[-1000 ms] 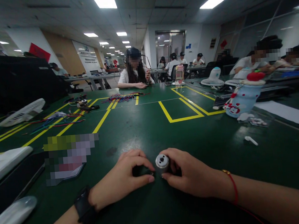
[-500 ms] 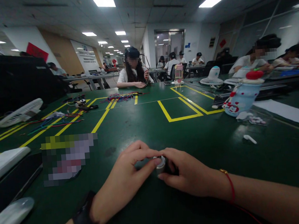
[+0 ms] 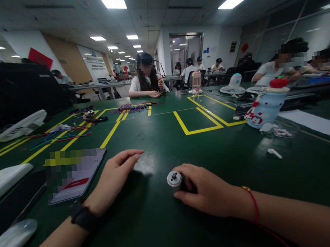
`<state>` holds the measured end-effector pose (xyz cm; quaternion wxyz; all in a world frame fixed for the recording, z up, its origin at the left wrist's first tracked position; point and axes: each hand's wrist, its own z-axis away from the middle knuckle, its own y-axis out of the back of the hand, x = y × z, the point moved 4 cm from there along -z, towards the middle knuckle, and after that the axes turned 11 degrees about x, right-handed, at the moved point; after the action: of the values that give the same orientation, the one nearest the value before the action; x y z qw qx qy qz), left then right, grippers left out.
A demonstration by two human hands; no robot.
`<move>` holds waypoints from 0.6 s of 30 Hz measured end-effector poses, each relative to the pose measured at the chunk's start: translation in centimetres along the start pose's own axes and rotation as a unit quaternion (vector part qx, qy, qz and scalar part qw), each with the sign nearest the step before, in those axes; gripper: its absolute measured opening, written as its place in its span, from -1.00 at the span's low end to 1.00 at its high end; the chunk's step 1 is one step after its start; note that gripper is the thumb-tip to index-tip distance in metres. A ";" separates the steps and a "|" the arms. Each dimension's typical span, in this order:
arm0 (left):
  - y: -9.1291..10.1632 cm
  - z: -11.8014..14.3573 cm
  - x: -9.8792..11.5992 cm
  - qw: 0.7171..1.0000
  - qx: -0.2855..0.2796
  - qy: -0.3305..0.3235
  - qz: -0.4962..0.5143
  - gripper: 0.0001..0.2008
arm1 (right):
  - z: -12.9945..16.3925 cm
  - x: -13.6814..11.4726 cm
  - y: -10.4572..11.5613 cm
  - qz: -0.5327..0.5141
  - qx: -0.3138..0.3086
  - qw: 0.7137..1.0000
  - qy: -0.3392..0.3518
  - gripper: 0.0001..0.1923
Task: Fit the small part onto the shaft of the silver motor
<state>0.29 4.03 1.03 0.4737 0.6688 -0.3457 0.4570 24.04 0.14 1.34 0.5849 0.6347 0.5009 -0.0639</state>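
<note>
My right hand (image 3: 200,187) grips a small cylindrical motor (image 3: 174,179) on the green table (image 3: 150,223). The motor stands upright; its silvery round end, with a central shaft and small holes, faces up. Its lower body is partly hidden by my fingers. My left hand (image 3: 118,176) is apart from the motor, to its left, fingers stretched forward and holding nothing. Close to that hand and wrist lies a phone (image 3: 85,183), partly pixelated.
A white mouse (image 3: 14,242) lies at the left edge. Farther back are bundled coloured wires (image 3: 135,107) and a white fan (image 3: 22,126). To the right stand a blue bottle (image 3: 266,108) and, before it, a white earbud (image 3: 274,153). A person (image 3: 147,81) sits opposite.
My left hand has let go of the motor's top and moved left toward the phone, uncovering the motor's end. My right hand has stayed in place around the motor.
</note>
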 end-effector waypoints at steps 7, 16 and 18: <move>1.0 -2.1 -2.4 0.999 0.021 0.020 0.044 -0.64 | -0.1 0.1 -0.1 0.004 -0.009 1.000 -0.008 -0.67; -1.7 2.2 2.3 0.980 -0.100 -0.162 -0.060 -0.77 | 0.0 0.0 0.0 0.007 0.000 1.000 -0.004 -0.69; -2.7 3.8 3.4 0.964 -0.136 -0.218 -0.069 -0.78 | 0.0 0.0 0.0 0.007 0.003 1.000 0.005 -0.73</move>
<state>4.97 1.16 2.87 0.5039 0.7034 -0.4526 0.2155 23.99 0.13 1.34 0.5812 0.6400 0.4993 -0.0580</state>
